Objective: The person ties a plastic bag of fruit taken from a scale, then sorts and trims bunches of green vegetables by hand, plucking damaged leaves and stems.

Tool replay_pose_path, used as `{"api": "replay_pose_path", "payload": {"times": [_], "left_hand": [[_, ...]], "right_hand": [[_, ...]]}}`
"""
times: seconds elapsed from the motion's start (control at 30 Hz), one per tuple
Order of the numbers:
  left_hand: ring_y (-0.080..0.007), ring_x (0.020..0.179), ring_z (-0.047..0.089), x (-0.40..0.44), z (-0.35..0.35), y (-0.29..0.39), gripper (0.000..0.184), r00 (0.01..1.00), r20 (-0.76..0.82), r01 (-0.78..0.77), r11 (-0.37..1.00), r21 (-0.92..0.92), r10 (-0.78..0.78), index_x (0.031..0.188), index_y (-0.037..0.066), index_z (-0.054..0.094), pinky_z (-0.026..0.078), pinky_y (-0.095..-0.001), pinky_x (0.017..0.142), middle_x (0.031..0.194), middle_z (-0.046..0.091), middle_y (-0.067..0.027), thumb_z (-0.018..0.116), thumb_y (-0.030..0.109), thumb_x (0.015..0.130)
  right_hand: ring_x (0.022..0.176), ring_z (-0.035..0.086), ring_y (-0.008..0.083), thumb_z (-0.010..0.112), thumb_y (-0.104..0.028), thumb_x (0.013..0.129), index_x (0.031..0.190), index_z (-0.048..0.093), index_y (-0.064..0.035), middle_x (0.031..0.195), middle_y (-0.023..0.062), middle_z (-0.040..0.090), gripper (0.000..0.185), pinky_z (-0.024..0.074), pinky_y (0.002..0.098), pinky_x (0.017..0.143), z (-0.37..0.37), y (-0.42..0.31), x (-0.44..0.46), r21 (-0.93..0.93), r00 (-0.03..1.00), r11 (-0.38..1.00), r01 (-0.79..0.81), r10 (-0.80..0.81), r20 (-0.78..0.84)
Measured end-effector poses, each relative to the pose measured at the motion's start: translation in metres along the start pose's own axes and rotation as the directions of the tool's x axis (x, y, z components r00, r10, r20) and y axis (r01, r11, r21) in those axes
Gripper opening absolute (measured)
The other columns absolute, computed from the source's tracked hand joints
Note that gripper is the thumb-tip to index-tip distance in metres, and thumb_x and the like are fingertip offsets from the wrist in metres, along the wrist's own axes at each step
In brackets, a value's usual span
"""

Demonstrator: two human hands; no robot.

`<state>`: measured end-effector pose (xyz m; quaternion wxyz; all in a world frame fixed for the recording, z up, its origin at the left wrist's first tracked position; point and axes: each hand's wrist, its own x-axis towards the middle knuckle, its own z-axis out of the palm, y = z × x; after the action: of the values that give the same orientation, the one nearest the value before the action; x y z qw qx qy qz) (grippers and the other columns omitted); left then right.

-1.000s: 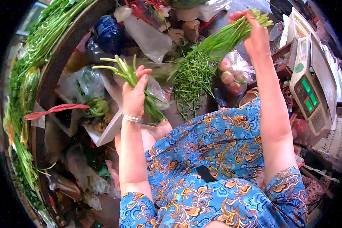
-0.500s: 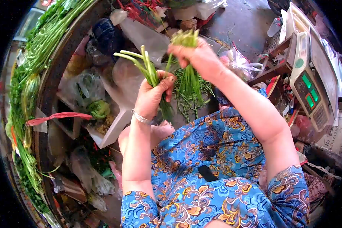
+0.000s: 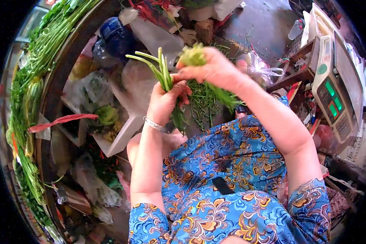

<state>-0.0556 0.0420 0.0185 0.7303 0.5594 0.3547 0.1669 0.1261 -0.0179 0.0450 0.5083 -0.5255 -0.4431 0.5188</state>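
Since a second ago, our right hand (image 3: 215, 67) has swung in from the upper right to just beside our left hand (image 3: 163, 101), which has itself shifted a little to the right. We count two hands and two bunches of greens, one to each. Our left fingers are closed around the left bunch (image 3: 165, 77), with about four pale stem ends standing above the fist and leaves hanging below it. Our right fingers are clamped on the right bunch (image 3: 194, 55); its blurred stem ends jut out at the upper left of the grip, and its leaves trail to the lower right. Whether the fingertips touch, we cannot tell. One pile of loose greens (image 3: 202, 106) lies below, one bracelet (image 3: 154, 125) circles our left wrist, and one scale (image 3: 331, 91) stands to the right.
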Motion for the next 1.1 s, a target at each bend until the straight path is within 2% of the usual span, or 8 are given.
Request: {"api": "replay_pose_path", "payload": {"times": [0.07,0.2,0.43,0.67,0.8,0.87,0.93,1.1], "left_hand": [[-0.0114,0.058,0.058,0.000,0.007,-0.003,0.014,0.999,-0.036,-0.042,0.999,-0.021,0.041,0.099,0.003,0.060,0.043,-0.0228,0.051,0.075,0.064,-0.0055,0.058,0.013,0.089],[-0.0124,0.057,0.057,0.001,0.006,-0.002,0.016,0.998,0.047,-0.034,0.999,-0.040,0.035,0.099,0.001,0.060,0.043,-0.0231,0.052,0.074,0.063,-0.0059,0.058,0.014,0.090],[-0.0132,0.055,0.053,-0.006,0.006,0.006,0.028,0.992,0.124,-0.027,0.994,-0.106,0.040,0.104,-0.002,0.061,0.042,-0.0236,0.051,0.068,0.059,-0.0053,0.057,0.024,0.094],[-0.0136,0.052,0.052,-0.008,0.011,0.008,0.035,0.966,0.257,0.017,0.998,-0.068,0.001,0.106,-0.004,0.059,0.040,-0.0242,0.044,0.066,0.059,-0.0072,0.051,0.029,0.097],[-0.0144,0.051,0.053,-0.010,0.012,0.008,0.042,0.932,0.363,0.047,0.993,-0.105,-0.006,0.111,-0.006,0.056,0.040,-0.0250,0.043,0.065,0.059,-0.0090,0.048,0.032,0.098],[-0.0147,0.050,0.053,-0.010,0.012,0.008,0.044,0.913,0.407,0.054,0.996,-0.070,-0.021,0.112,-0.007,0.055,0.041,-0.0251,0.043,0.065,0.059,-0.0094,0.047,0.034,0.098],[-0.0150,0.050,0.053,-0.009,0.012,0.006,0.046,0.893,0.449,0.058,0.998,-0.037,-0.035,0.113,-0.008,0.055,0.041,-0.0252,0.043,0.065,0.059,-0.0099,0.046,0.035,0.098],[-0.0146,0.047,0.052,-0.008,0.013,0.002,0.049,0.826,0.550,0.110,0.992,0.056,-0.123,0.115,-0.006,0.054,0.041,-0.0246,0.042,0.067,0.060,-0.0116,0.043,0.038,0.099]], "right_hand": [[0.064,0.052,0.0029,0.072,-0.015,0.083,0.096,0.067,-0.0060,0.081,-0.0034,0.064,0.015,0.0424,0.0200,0.055,0.022,0.018,0.003,-0.002,0.994,0.994,0.107,-0.107,0.006],[0.058,0.048,0.0039,0.070,-0.014,0.085,0.091,0.067,-0.0074,0.071,-0.0055,0.059,0.009,0.0407,0.0201,0.054,0.011,0.014,0.007,0.014,0.999,1.000,0.020,-0.019,-0.048],[0.057,0.048,0.0068,0.068,-0.020,0.085,0.078,0.061,-0.0057,0.064,-0.0032,0.054,0.018,0.0389,0.0236,0.051,-0.014,0.006,0.007,0.155,0.987,0.981,0.113,-0.093,-0.132],[0.060,0.051,0.0069,0.071,-0.028,0.084,0.088,0.067,-0.0077,0.071,-0.0026,0.062,0.021,0.0416,0.0228,0.055,0.000,0.005,0.009,0.244,0.998,0.968,0.055,-0.058,0.005],[0.070,0.054,0.0065,0.066,-0.033,0.088,0.094,0.068,-0.0079,0.081,-0.0014,0.063,0.026,0.0428,0.0231,0.060,-0.005,0.002,0.008,0.247,0.990,0.963,0.108,-0.128,0.063],[0.073,0.054,0.0066,0.065,-0.035,0.088,0.094,0.067,-0.0082,0.084,-0.0011,0.063,0.028,0.0422,0.0222,0.060,-0.010,-0.001,0.009,0.392,0.999,0.920,0.002,-0.017,0.035],[0.073,0.054,0.0058,0.066,-0.035,0.088,0.095,0.067,-0.0082,0.083,-0.0025,0.062,0.028,0.0415,0.0213,0.059,-0.015,-0.004,0.007,0.379,1.000,0.925,0.015,-0.017,0.004],[0.071,0.054,0.0045,0.067,-0.034,0.086,0.094,0.067,-0.0091,0.082,-0.0043,0.063,0.026,0.0399,0.0204,0.055,-0.021,-0.008,0.001,0.216,0.980,0.975,0.057,-0.096,0.175]]}}
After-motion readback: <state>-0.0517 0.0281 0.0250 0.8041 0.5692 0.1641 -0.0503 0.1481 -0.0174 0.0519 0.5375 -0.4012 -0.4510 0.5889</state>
